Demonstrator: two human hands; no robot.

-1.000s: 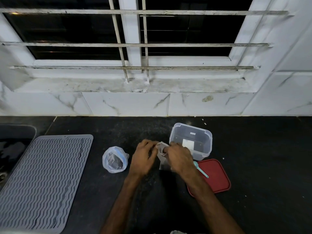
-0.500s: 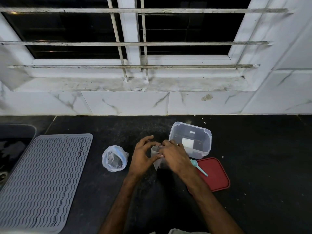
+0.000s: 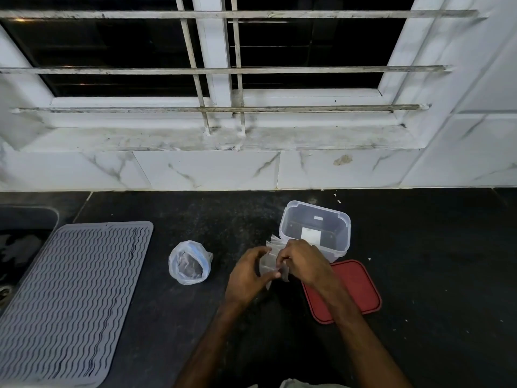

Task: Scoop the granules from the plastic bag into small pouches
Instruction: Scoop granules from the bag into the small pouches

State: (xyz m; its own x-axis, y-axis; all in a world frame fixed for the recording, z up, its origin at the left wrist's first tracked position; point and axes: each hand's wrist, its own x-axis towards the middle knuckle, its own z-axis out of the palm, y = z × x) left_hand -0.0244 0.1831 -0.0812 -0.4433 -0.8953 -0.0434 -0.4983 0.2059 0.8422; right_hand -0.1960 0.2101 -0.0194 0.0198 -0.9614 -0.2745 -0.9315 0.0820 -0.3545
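A clear plastic bag (image 3: 188, 263) of dark granules stands open on the black counter, left of my hands. Between my hands is a small stack of translucent pouches (image 3: 270, 256). My left hand (image 3: 249, 274) grips the stack from the left with thumb and fingers. Over the stack's right side my right hand (image 3: 302, 261) pinches a pouch with curled fingers. The spoon seen earlier is hidden behind my right hand.
An open clear plastic container (image 3: 316, 229) stands just behind my right hand, its red lid (image 3: 355, 289) flat on the counter to the right. A grey ridged drying mat (image 3: 70, 298) lies at the left. A tiled wall and window sill (image 3: 223, 138) close off the back.
Both hands have kept working the pouches; the stack now fans out above my fingers. My right hand has shifted over the teal spoon, which no longer shows.
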